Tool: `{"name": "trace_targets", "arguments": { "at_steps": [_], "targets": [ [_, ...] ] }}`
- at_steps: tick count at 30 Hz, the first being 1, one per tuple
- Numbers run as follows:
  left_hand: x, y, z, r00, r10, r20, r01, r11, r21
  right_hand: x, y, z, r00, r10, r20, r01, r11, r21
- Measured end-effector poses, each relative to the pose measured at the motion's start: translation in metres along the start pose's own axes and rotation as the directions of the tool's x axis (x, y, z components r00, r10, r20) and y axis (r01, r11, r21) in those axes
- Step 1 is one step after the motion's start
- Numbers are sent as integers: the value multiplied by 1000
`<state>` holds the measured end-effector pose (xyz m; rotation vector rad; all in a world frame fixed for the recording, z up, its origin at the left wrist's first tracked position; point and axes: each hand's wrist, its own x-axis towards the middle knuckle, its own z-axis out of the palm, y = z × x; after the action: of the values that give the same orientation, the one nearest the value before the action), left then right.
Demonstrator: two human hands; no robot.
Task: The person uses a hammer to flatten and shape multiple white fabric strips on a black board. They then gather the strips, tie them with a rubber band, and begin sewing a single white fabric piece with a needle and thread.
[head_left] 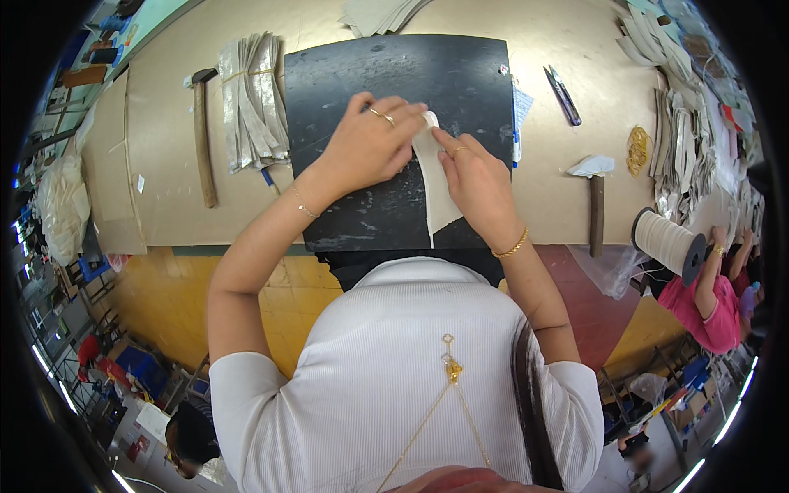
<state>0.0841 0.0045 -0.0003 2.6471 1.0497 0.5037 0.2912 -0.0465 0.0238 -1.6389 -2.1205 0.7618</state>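
A pale cream strip (437, 197) of leather-like material lies on a black board (353, 220), its narrow far end curled over. My left hand (370, 141) has its fingers bent and closed at the strip's far end and left edge; the thumb side is partly hidden. On the strip's right side, my right hand (483, 187) presses its fingertips near the curled end, thumb and index close together. The strip's near end widens and lies free on the board, by the table's front edge.
Left of the board are a hammer (202, 140) and a tied bundle of grey strips (246, 107). To the right lie thread snips (564, 97), a wrapped-head hammer (596, 201), yellow bands (638, 150) and a cord spool (667, 245). Another person (707, 304) works at the far right.
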Motion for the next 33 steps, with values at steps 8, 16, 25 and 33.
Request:
{"name": "trace_targets", "arguments": {
  "at_steps": [8, 16, 25, 33],
  "targets": [
    [0, 7, 2, 992, 127, -16, -128, 984, -124, -1, -2, 5, 1000, -8, -13, 7, 997, -76],
    [-11, -4, -6, 993, -34, -110, 22, 993, -116, 34, -6, 14, 991, -136, -6, 136, 990, -34],
    [-17, 1, -3, 993, -54, -103, 44, 994, -102, 17, 0, -1, 995, -79, 58, 70, 987, 144],
    [-16, 3, -2, 996, -48, -78, 45, 998, -40, -22, -3, -15, 985, 87, 152, -135, 929, 345]
  ]
}}
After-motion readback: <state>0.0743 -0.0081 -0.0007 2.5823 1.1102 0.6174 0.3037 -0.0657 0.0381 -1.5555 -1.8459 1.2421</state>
